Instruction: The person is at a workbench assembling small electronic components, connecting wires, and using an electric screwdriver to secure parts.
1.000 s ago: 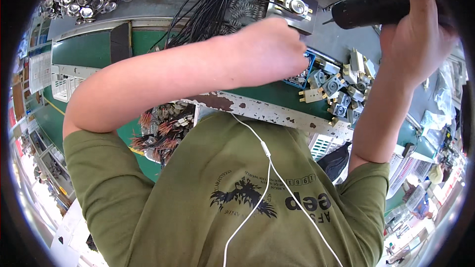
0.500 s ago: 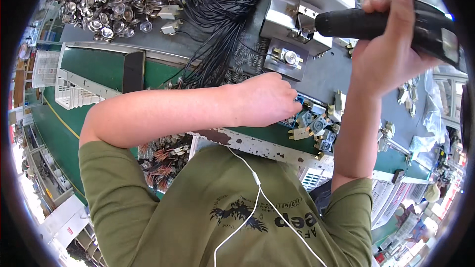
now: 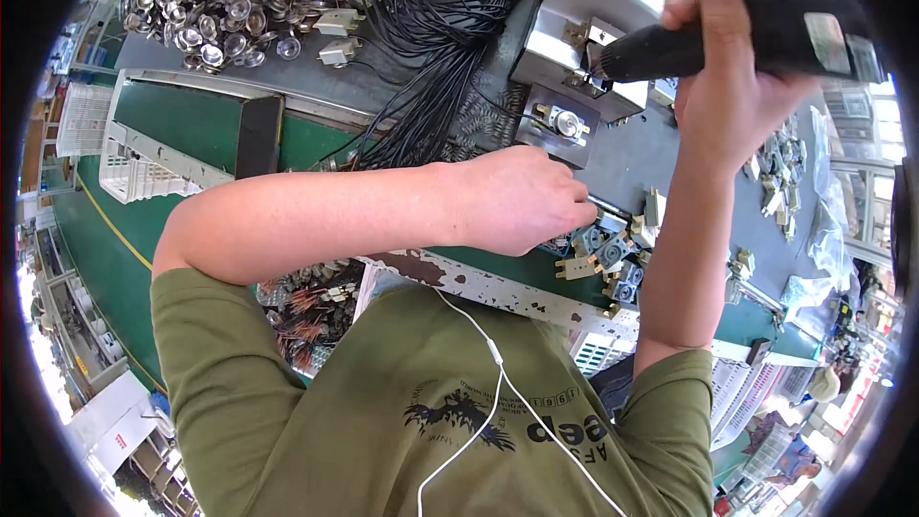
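Fingers (image 3: 725, 14) of the worker's right hand (image 3: 732, 86) wrap firmly around a black power screwdriver (image 3: 661, 51), held nose-first at a silver metal fixture (image 3: 555, 19) on the table (image 3: 632, 158); I can't tell whether its bit touches. The left hand (image 3: 522, 201) is curled beside a pile of thermostats (image 3: 622, 254), its fingers bent in, and I can't see whether they grip anything. Another thermostat (image 3: 569, 124) sits on a dark block (image 3: 550, 98) nearby.
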The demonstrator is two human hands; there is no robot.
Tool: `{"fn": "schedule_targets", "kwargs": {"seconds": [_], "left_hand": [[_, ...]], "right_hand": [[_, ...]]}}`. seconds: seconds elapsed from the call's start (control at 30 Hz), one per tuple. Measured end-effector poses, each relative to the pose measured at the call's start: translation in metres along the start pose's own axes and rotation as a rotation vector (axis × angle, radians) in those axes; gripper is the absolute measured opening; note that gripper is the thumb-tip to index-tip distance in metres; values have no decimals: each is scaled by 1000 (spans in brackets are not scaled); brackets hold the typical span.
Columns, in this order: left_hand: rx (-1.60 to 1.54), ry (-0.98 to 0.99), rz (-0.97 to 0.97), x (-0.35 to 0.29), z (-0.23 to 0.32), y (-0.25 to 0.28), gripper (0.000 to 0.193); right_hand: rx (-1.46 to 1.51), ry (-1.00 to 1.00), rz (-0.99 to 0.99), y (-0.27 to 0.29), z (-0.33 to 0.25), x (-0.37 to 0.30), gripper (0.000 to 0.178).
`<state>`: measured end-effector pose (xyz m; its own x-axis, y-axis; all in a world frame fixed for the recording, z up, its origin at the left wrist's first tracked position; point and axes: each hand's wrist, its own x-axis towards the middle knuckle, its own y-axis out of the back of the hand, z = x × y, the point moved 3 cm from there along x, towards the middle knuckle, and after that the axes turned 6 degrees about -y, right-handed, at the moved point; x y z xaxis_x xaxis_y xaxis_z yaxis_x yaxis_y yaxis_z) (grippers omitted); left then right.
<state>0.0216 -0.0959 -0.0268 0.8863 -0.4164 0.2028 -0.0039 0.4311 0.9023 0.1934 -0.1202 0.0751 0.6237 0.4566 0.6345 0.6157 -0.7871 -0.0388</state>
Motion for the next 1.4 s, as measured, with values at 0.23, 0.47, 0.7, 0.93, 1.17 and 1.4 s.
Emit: {"fn": "schedule_targets", "kwargs": {"seconds": [0.23,0.47,0.7,0.93,1.17,1.4], "left_hand": [[117,148,377,-8,-34,51,4],[160,224,367,-13,-57,29,12],[240,227,344,-20,-53,24,11],[169,174,369,-27,-64,21,10],[-33,184,373,-26,-73,21,12],[20,153,399,-25,-70,21,10]], "right_hand": [[-117,-49,172,-30,-28,-18,26],[-35,-51,43,-10,-45,-41,18],[-19,-50,6,-12,-33,-47,18],[-22,-18,-18,-21,-23,-45,17],[-18,-309,16,-31,-31,-50,27],[452,12,-25,-47,18,-37,38]]}}
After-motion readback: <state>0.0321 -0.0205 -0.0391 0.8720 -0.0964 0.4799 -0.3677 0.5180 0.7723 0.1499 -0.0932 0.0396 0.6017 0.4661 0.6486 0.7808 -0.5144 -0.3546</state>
